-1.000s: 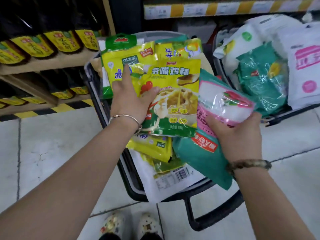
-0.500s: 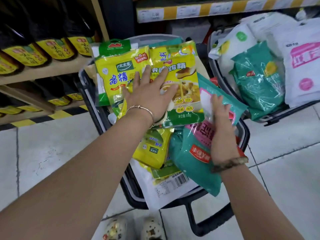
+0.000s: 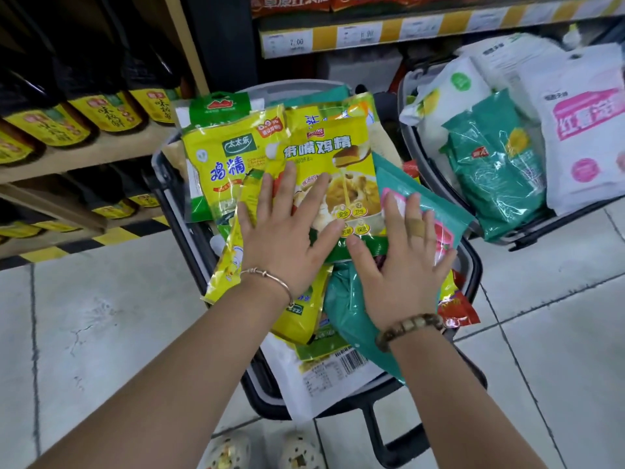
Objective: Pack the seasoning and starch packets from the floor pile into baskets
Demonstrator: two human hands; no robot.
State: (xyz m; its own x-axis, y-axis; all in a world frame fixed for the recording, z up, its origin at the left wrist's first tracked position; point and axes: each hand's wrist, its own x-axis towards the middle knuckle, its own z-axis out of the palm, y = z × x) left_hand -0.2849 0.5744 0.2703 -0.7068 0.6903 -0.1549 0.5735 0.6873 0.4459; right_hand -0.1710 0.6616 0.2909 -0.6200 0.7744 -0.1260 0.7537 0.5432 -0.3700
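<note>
Resting flat with straight, spread fingers, the left hand (image 3: 287,238) lies on a yellow plastic chicken-seasoning packet (image 3: 338,170) atop the heaped dark plastic basket (image 3: 470,265). The right hand (image 3: 402,265) lies just beside it, fingers likewise flat and splayed, on a teal-and-pink plastic packet (image 3: 351,309). Neither hand grips anything. Another yellow seasoning packet (image 3: 230,164) leans behind in the same basket. A second basket (image 3: 514,244) of green and white bags stands near on the pale tiled floor (image 3: 118,316).
</note>
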